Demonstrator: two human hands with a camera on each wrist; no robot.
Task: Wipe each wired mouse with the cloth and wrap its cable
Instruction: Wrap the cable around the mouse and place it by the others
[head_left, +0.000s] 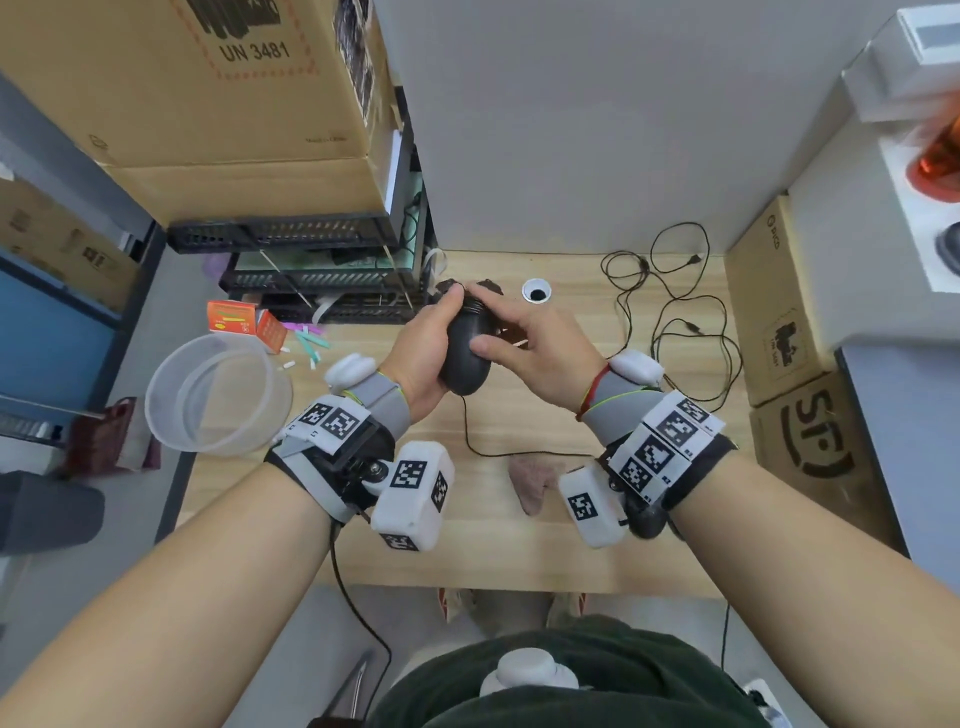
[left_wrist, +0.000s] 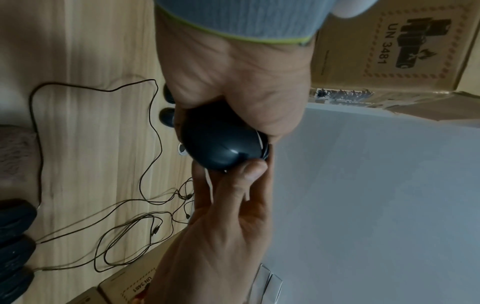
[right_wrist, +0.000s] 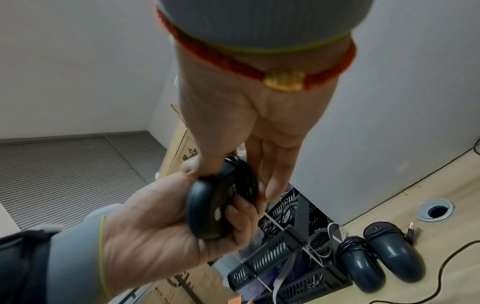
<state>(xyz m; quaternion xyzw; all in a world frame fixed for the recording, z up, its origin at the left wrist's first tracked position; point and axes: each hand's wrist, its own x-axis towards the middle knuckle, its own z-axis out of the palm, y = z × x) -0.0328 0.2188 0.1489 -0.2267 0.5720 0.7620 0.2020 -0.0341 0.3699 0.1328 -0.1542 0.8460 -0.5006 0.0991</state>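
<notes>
My left hand (head_left: 422, 358) grips a black wired mouse (head_left: 464, 358) above the wooden table (head_left: 519, 551), with its fingers curled round the underside (right_wrist: 207, 209). Black cable (right_wrist: 245, 181) is wound around the mouse's front half. My right hand (head_left: 530, 340) pinches the same mouse: the thumb (left_wrist: 254, 168) presses on its top and the straight fingers (right_wrist: 270, 183) lie against the wound cable. A pinkish cloth (head_left: 530, 486) lies on the table near my right wrist, touched by neither hand. Two more black mice (right_wrist: 363, 265) (right_wrist: 394, 253) lie at the table's back.
Loose black cables (head_left: 675, 322) sprawl over the right side of the table, and one (head_left: 483, 449) runs below my hands. Black racks (head_left: 322, 270) and cardboard boxes (head_left: 208, 104) stand at the left, more boxes (head_left: 779, 322) at the right. A clear basin (head_left: 218, 395) overhangs the left edge.
</notes>
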